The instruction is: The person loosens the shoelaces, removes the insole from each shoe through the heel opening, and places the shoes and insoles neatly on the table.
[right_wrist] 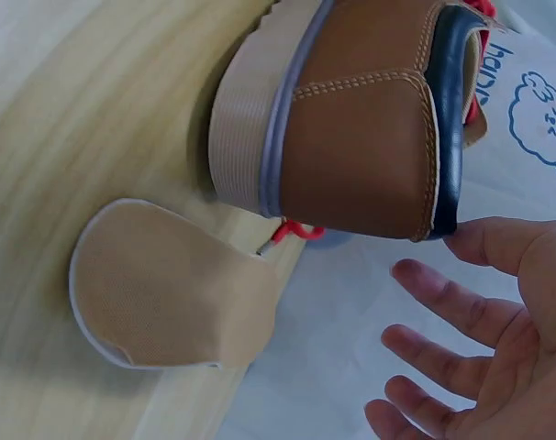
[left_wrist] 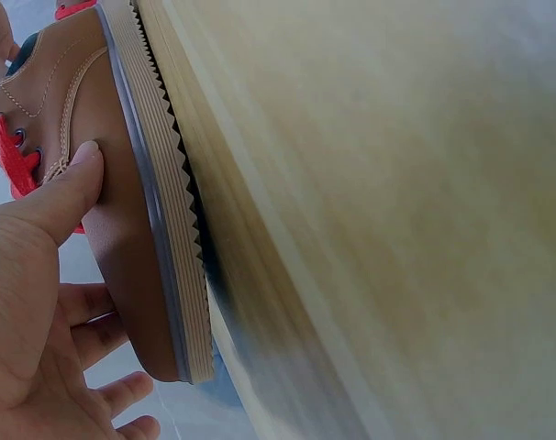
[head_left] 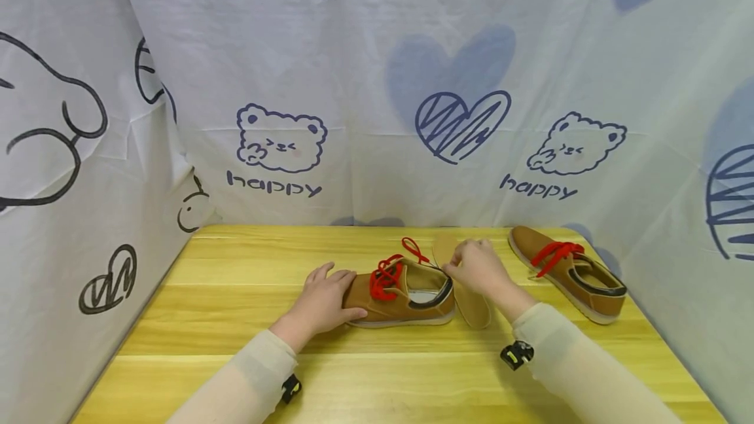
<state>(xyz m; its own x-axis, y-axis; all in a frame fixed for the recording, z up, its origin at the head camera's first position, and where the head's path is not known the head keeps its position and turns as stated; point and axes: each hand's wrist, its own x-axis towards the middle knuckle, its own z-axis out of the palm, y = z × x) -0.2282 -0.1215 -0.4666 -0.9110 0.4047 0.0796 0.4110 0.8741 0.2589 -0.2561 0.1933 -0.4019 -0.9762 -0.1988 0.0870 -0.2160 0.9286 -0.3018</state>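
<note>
A brown shoe (head_left: 377, 309) with red laces (head_left: 385, 278) lies sole down on the table, toe to the left. My left hand (head_left: 321, 300) holds its toe, thumb on the near side and fingers around the front and far side; the left wrist view shows the thumb (left_wrist: 76, 179) against the leather. At the heel, my right hand (head_left: 480, 270) touches the dark collar (right_wrist: 448, 119) with its thumb tip, the other fingers spread behind the shoe. A tan insole (head_left: 473, 306) lies flat beside the heel, partly hidden under the right hand.
A second brown shoe (head_left: 597, 293) with red laces stands at the right back of the wooden table (head_left: 247, 326). White printed cloth (head_left: 365, 84) hangs behind the table and along both sides.
</note>
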